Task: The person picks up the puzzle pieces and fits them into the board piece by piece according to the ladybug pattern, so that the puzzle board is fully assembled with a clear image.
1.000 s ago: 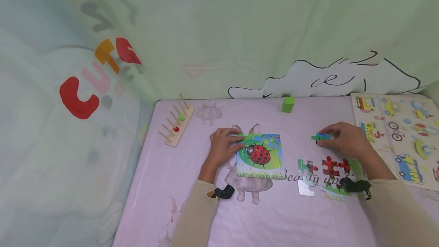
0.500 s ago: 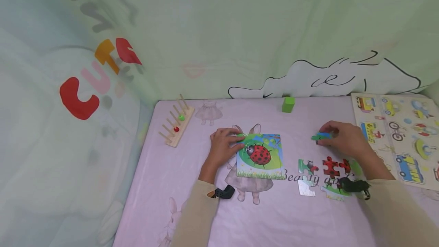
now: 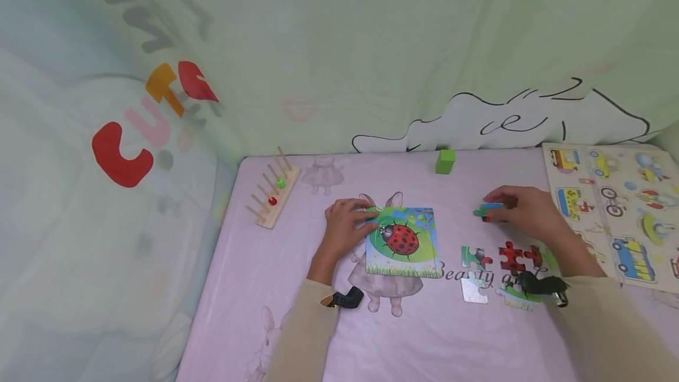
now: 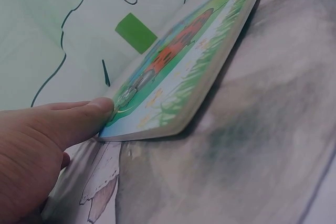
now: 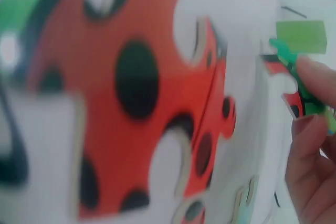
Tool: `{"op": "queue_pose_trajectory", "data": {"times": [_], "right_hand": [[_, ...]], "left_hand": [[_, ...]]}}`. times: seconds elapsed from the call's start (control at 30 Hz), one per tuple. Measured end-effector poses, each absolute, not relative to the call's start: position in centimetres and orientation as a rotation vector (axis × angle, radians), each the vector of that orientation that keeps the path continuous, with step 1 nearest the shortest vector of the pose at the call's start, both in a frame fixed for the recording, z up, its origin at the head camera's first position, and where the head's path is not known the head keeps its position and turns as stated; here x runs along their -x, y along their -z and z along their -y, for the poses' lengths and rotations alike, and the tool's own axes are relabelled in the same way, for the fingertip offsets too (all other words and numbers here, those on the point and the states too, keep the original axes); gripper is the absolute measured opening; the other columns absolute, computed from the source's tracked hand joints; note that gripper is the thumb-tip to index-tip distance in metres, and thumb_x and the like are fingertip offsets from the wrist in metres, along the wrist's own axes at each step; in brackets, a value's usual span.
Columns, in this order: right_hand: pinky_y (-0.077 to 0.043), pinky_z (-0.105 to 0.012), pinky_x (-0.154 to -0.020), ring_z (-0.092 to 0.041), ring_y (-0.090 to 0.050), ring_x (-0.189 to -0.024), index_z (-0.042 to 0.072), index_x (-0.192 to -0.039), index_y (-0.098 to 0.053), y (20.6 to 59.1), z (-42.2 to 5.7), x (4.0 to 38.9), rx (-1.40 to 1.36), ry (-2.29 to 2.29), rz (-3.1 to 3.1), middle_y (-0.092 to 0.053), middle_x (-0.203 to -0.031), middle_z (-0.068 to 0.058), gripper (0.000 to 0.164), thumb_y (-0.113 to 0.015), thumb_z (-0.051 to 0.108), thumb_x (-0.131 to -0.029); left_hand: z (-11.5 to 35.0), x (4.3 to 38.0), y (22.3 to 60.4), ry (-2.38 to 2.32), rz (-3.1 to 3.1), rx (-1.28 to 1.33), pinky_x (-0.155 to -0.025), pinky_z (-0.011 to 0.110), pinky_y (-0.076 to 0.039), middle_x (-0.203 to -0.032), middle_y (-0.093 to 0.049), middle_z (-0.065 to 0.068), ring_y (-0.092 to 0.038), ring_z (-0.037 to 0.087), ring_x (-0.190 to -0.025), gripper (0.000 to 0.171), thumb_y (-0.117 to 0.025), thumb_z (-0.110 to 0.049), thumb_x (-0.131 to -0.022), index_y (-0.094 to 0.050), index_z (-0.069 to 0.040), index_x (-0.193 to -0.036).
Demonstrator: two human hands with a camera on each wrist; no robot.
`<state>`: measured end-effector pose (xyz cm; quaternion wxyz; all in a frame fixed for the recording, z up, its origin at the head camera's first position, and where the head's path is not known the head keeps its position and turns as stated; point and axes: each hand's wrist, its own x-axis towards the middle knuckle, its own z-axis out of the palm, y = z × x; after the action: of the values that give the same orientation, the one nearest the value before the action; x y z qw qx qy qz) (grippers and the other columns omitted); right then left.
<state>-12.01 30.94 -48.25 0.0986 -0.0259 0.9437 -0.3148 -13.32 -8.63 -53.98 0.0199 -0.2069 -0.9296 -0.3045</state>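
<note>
My left hand [image 3: 347, 229] rests at the left edge of a square ladybug picture board [image 3: 401, 243], which lies on the table; thumb and forefinger touch its face. In the left wrist view the thumb [image 4: 92, 114] lies against the board's corner. My right hand [image 3: 530, 211] pinches a green, blue and red puzzle piece [image 3: 489, 211] between thumb and fingers, off to the right of the board; whether it is one piece or more, I cannot tell. Nearer my body lie several loose puzzle pieces, among them a red spotted piece [image 3: 511, 257] and a pale piece [image 3: 474, 290].
Far left stands a wooden peg rack [image 3: 277, 199] with a red and a green bead. A green block [image 3: 445, 161] stands near the back edge. At the right lies a wooden vehicle puzzle board [image 3: 610, 217]. A pink patterned cloth [image 3: 403, 346] covers the table.
My right hand has shifted slightly left with the puzzle piece, which appears turned a little in the fingers. The left hand and ladybug board have stayed in place.
</note>
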Motion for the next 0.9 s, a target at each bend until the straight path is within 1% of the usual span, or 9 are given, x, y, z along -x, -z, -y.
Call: {"op": "queue_pose_trajectory", "data": {"times": [0.1,0.2,0.37,0.43,0.57,0.67,0.77,0.83,0.9], "right_hand": [[-0.049,-0.022,-0.065,-0.025,-0.061,-0.09,0.011,-0.115,-0.073,48.0,-30.1,11.8,0.075,0.989,-2.816,-0.074,-0.102,-0.013,0.029,-0.08,0.025,-0.09],[-0.048,-0.021,-0.063,-0.023,-0.059,-0.09,0.012,-0.114,-0.076,47.8,-29.2,11.6,0.025,1.051,-2.803,-0.075,-0.1,-0.011,0.032,-0.079,0.034,-0.09],[-0.047,-0.021,-0.074,-0.023,-0.056,-0.108,0.015,-0.123,-0.074,47.9,-28.1,11.3,-0.091,1.155,-2.718,-0.074,-0.117,-0.013,0.047,-0.073,0.05,-0.092],[-0.046,-0.024,-0.079,-0.025,-0.055,-0.112,0.014,-0.127,-0.072,48.0,-27.7,11.3,-0.086,1.184,-2.694,-0.072,-0.122,-0.015,0.047,-0.069,0.049,-0.095],[-0.046,-0.034,-0.089,-0.026,-0.054,-0.116,0.013,-0.135,-0.067,47.9,-26.9,11.2,-0.037,1.234,-2.633,-0.069,-0.129,-0.017,0.044,-0.063,0.041,-0.101],[-0.043,-0.036,-0.094,-0.021,-0.054,-0.115,0.012,-0.137,-0.064,47.7,-26.3,11.1,-0.036,1.285,-2.569,-0.068,-0.132,-0.017,0.043,-0.063,0.037,-0.102],[-0.045,-0.029,-0.093,-0.013,-0.059,-0.108,0.012,-0.137,-0.065,47.8,-25.7,11.1,-0.042,1.33,-2.52,-0.07,-0.128,-0.014,0.045,-0.065,0.039,-0.101],[-0.047,-0.022,-0.089,-0.008,-0.065,-0.102,0.012,-0.135,-0.066,47.9,-25.3,11.2,-0.049,1.372,-2.478,-0.073,-0.122,-0.012,0.048,-0.068,0.042,-0.098],[-0.049,-0.015,-0.084,-0.005,-0.069,-0.096,0.012,-0.134,-0.067,48.0,-24.8,11.4,-0.049,1.397,-2.45,-0.075,-0.117,-0.009,0.049,-0.07,0.043,-0.096]], "left_hand": [[8.6,13.3,53.9,0.944,2.884,0.643,-0.109,0.053,-0.031,-0.135,-0.066,-0.006,-0.049,0.022,-0.132,0.03,-0.074,-0.039,-0.093,-0.077,-0.028,-0.121],[8.7,13.2,53.8,0.95,2.883,0.644,-0.109,0.054,-0.031,-0.134,-0.066,-0.005,-0.049,0.023,-0.132,0.03,-0.074,-0.038,-0.093,-0.077,-0.027,-0.121],[8.6,13.2,53.7,0.962,2.882,0.644,-0.109,0.054,-0.031,-0.134,-0.066,-0.004,-0.049,0.023,-0.132,0.03,-0.075,-0.037,-0.093,-0.077,-0.027,-0.121],[8.6,13.2,53.7,0.963,2.882,0.643,-0.109,0.054,-0.031,-0.134,-0.066,-0.004,-0.049,0.023,-0.132,0.03,-0.075,-0.037,-0.093,-0.077,-0.027,-0.121],[8.6,13.2,53.7,0.963,2.882,0.641,-0.109,0.054,-0.031,-0.134,-0.066,-0.005,-0.049,0.023,-0.132,0.03,-0.075,-0.037,-0.093,-0.077,-0.027,-0.121],[8.6,13.2,53.7,0.96,2.885,0.64,-0.108,0.054,-0.031,-0.134,-0.066,-0.005,-0.049,0.023,-0.132,0.03,-0.075,-0.038,-0.093,-0.077,-0.027,-0.121],[8.6,13.2,53.6,0.954,2.89,0.637,-0.108,0.054,-0.031,-0.134,-0.066,-0.005,-0.049,0.023,-0.132,0.03,-0.075,-0.038,-0.093,-0.077,-0.028,-0.121],[8.6,13.2,53.6,0.955,2.893,0.635,-0.108,0.054,-0.031,-0.134,-0.066,-0.005,-0.049,0.023,-0.132,0.03,-0.074,-0.038,-0.093,-0.077,-0.028,-0.121],[8.6,13.1,53.5,0.956,2.893,0.633,-0.108,0.054,-0.031,-0.134,-0.067,-0.005,-0.049,0.023,-0.132,0.03,-0.075,-0.038,-0.093,-0.077,-0.027,-0.121]]}}
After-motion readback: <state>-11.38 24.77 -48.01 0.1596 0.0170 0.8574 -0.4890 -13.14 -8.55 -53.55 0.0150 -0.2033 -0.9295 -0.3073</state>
